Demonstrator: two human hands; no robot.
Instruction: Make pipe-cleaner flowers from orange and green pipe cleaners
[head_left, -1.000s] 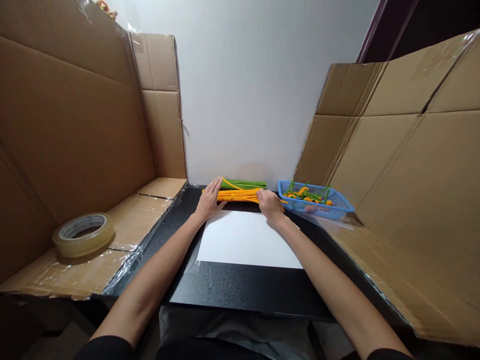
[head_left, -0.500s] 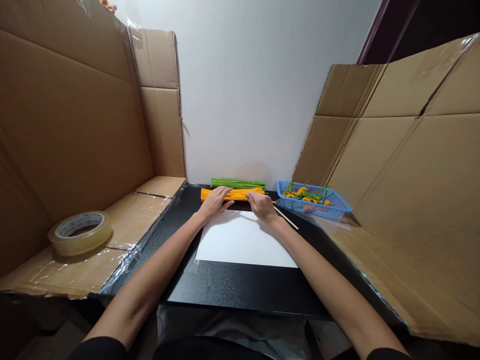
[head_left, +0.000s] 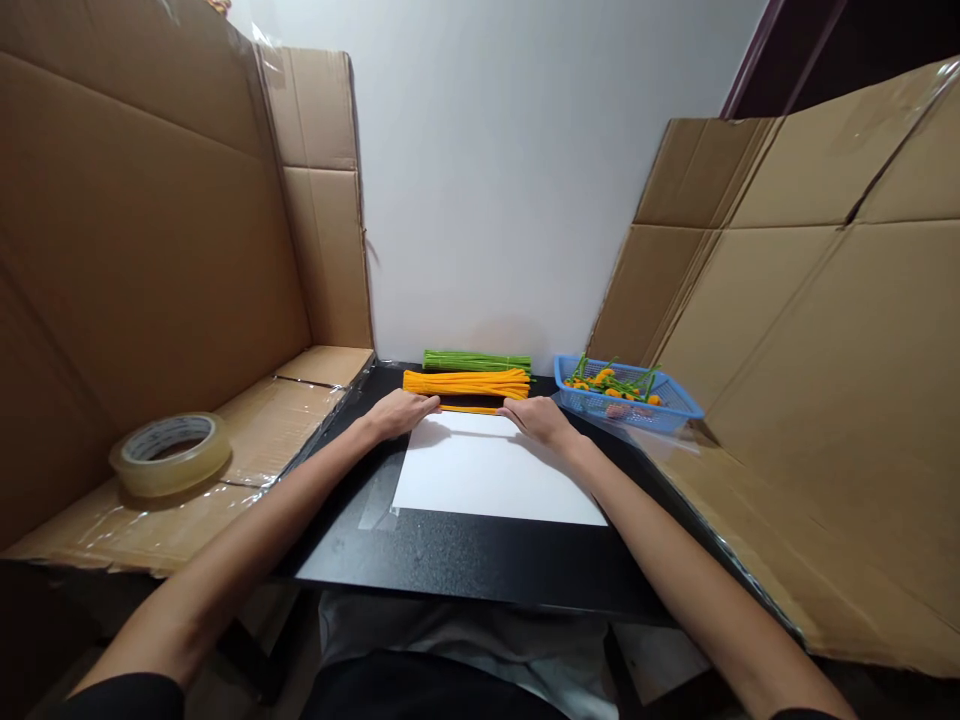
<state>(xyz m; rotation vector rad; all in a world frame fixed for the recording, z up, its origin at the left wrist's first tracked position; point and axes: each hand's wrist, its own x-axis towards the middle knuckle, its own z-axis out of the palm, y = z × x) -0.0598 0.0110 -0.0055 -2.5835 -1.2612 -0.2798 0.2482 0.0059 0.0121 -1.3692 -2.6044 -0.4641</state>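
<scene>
A single orange pipe cleaner [head_left: 469, 409] stretches level between my two hands, just above the far edge of a white sheet of paper [head_left: 495, 475]. My left hand [head_left: 399, 412] pinches its left end, with thumb and fingers closed. At the right end, my right hand [head_left: 541, 420] grips it with curled fingers. Right behind it lies a bundle of orange pipe cleaners [head_left: 466, 383], and behind that a bundle of green pipe cleaners [head_left: 477, 361] rests near the wall. The stem's tips are hidden inside my fingers.
A blue plastic basket [head_left: 684, 408] holding orange and green pipe-cleaner pieces stands at the right. A roll of clear tape [head_left: 172, 472] lies on cardboard at the left. Cardboard walls [head_left: 810, 330] flank the black table [head_left: 480, 560] on both sides.
Both hands have come off the orange bundle and back toward me, the left one also moving left. One orange pipe cleaner is now held taut between them.
</scene>
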